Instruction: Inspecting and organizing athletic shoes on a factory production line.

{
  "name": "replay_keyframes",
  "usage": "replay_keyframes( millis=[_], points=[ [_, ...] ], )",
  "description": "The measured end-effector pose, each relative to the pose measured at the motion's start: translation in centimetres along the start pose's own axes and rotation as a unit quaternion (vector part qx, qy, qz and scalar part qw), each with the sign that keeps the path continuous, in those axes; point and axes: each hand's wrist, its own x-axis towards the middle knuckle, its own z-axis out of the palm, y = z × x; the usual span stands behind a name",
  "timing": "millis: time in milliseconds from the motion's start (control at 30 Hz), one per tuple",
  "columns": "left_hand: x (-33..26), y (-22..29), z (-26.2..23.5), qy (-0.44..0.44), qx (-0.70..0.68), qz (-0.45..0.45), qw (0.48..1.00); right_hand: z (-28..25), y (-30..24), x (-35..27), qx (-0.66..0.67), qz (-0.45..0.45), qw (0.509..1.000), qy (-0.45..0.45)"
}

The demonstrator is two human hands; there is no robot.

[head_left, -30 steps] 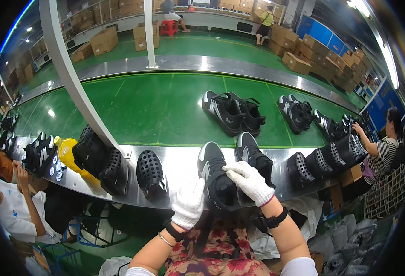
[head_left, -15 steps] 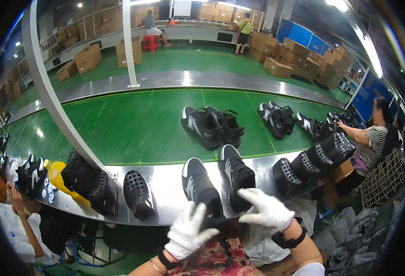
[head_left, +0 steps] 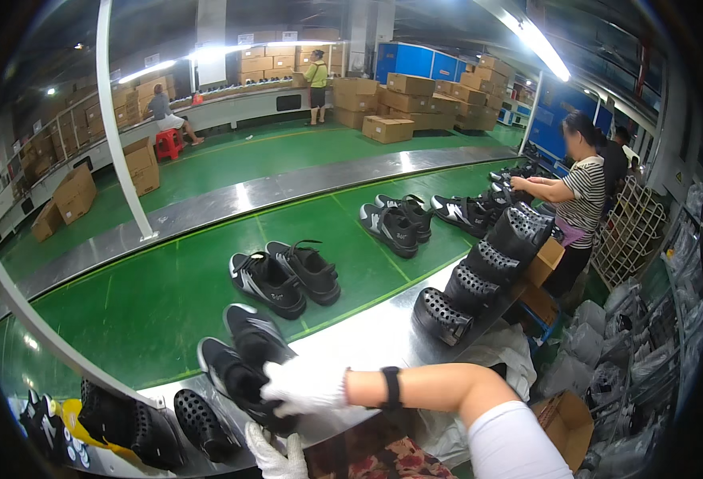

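Low in the middle of the frame, a pair of black sneakers with white trim and soft cloth tops [head_left: 244, 359] sits on the shiny grey metal worktop [head_left: 367, 339], by the green belt [head_left: 152, 307]. The right hand in a white glove [head_left: 303, 385] lies flat on the nearer shoe, its fingers [head_left: 276, 391] spread over the heel end, pressing but not closed round it. The left hand in a white glove [head_left: 276, 457] shows only at the bottom edge, just below the shoes; I cannot tell if its fingers are closed or loose.

The shoes look light. The tops should bend and squash; the soles look stiffer and a bit grippy. The heel or the sides of the sole look like good places to hold. Black plastic clogs with holes [head_left: 479, 279] stand in a row at the right.
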Motion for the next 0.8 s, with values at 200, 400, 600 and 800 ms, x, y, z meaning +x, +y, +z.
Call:
replay_keyframes(
  millis=[200,400,600,800],
  points=[
    [0.0,-2.0,1.7,-0.070,0.015,0.014,0.997,1.3,6.1,13.9,0.005,0.051,0.991,0.123],
    [1.4,-2.5,2.3,-0.048,0.037,0.011,0.998,-1.2,10.1,13.6,-0.035,0.118,0.970,0.210],
    [2.4,-1.7,2.2,-0.033,0.019,0.071,0.997,-5.4,17.7,1.9,-0.157,0.362,0.908,0.144],
    [2.3,-2.0,2.3,-0.049,0.005,0.070,0.996,-2.8,20.6,3.4,-0.031,0.242,0.953,0.178]
  ],
)
